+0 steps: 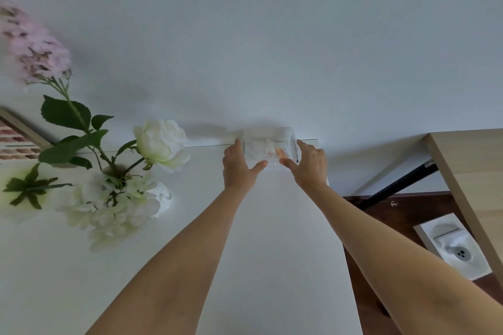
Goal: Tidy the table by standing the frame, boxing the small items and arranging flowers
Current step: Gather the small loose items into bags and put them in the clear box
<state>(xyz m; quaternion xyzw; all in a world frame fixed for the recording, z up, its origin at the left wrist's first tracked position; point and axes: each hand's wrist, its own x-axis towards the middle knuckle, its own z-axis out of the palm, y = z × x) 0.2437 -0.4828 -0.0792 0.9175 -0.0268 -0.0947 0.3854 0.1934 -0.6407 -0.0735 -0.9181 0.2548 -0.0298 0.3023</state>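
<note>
I am on the boxing step: both my arms reach straight out across the white table [272,226] to a small clear box [269,148] that sits at the table's far edge, near its far right corner and close against the wall [272,35]. Inside it I can see white wrapped packets with a bit of orange print; what they are exactly I cannot tell.

My left hand [239,164] holds the box's left side, fingers up along the wall of it and thumb pressed in at the near edge. My right hand [310,164] mirrors it on the right side, fingers spread over the end and thumb tucked in against the near edge. So both hands are clamped on the box, one at each end, wrists low over the tabletop and elbows almost straight.

The flowers [160,144] stand in a white vase [163,197] towards the table's left side, well apart from the box, and the frame [24,128] leans at the far left edge behind them.

I judge the box is being settled into place. The next move calls for a level, even push or lift from both ends, so the packets do not spill and the box ends square to the far edge
</note>
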